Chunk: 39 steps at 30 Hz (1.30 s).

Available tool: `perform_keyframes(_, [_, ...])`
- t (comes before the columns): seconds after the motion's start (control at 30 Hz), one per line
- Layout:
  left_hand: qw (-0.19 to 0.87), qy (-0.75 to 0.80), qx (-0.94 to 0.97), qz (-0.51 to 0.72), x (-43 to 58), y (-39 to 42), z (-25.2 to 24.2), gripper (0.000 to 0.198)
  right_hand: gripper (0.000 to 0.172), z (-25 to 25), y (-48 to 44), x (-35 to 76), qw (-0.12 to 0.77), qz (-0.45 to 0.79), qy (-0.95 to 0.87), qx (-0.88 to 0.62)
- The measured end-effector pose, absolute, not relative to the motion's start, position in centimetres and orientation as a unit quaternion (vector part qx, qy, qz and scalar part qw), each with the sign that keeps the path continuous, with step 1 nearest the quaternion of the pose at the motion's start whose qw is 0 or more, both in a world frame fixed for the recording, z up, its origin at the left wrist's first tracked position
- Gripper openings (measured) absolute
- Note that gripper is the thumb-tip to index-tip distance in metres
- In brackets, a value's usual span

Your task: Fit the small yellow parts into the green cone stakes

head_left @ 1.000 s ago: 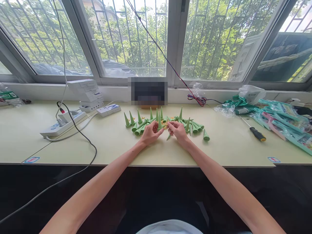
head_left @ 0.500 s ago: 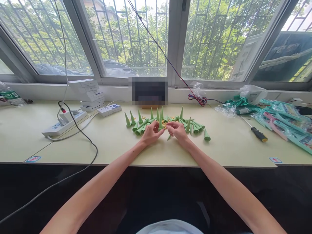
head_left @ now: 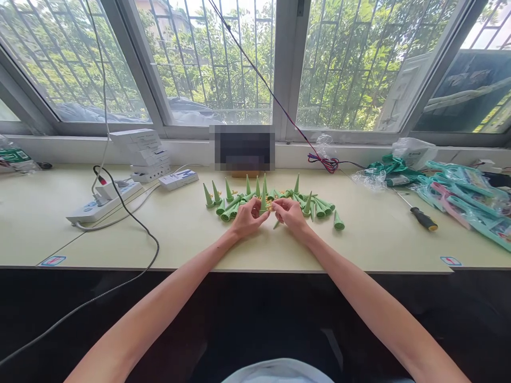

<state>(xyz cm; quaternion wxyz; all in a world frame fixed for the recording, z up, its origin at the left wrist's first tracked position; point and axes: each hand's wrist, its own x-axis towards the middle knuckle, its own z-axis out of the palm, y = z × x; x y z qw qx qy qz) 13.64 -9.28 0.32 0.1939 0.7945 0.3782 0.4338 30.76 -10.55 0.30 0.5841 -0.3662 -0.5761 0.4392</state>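
Note:
My left hand (head_left: 249,217) is closed round the base of an upright green cone (head_left: 263,201), thumb at the near side. Close beside it, my right hand (head_left: 290,214) pinches at a small yellow piece (head_left: 272,208) next to the cone's base; the fingertips partly hide it. Several more green cones surround my hands. Some stand point up, like the cone (head_left: 208,197) at the left end. Others lie on their sides, like the cones (head_left: 322,207) to the right. One cone (head_left: 338,221) lies apart at the right. Small yellow pieces are scattered among them.
On the table (head_left: 375,234), a screwdriver (head_left: 423,219) lies right of the cones, near teal bagged items (head_left: 471,197). A power strip (head_left: 104,202) with cables is at the left, by stacked white boxes (head_left: 139,151). A blurred dark screen (head_left: 245,149) stands at the back.
The view has shifted very slightly. Both hands keep nearly the same pose at the upright cone, with the right fingertips still by its base.

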Motion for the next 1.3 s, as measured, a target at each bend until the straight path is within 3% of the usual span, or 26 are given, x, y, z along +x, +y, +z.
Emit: perform_keyframes(1.3, [0.204, 0.362, 0.795, 0.443, 13.48, -9.14, 0.25, 0.033, 0.020, -0.28, -10.53, 31.02, 0.569, 0.245, -0.657, -0.430])
